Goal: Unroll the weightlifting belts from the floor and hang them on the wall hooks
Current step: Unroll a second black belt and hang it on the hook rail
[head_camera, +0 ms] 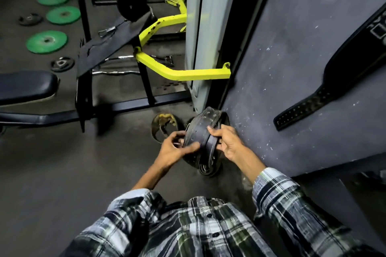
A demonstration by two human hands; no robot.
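The rolled black leather weightlifting belt (203,131) is held above the dark floor (62,173), close to the foot of the grey wall (292,58). The left hand (173,150) pinches its outer end, fingers curled on the strap. The right hand (226,142) grips the coil from the other side. A second black belt (338,64) hangs flat on the wall, unrolled. Green weight plates (47,41) lie on the floor far left.

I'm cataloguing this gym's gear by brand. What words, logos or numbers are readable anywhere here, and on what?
Hanging belt on the wall: white block lettering near the top right edge, cut off by the frame and too distorted to read.
Rolled belt held by the left hand and right hand: no text visible.
Green plates: no readable markings.
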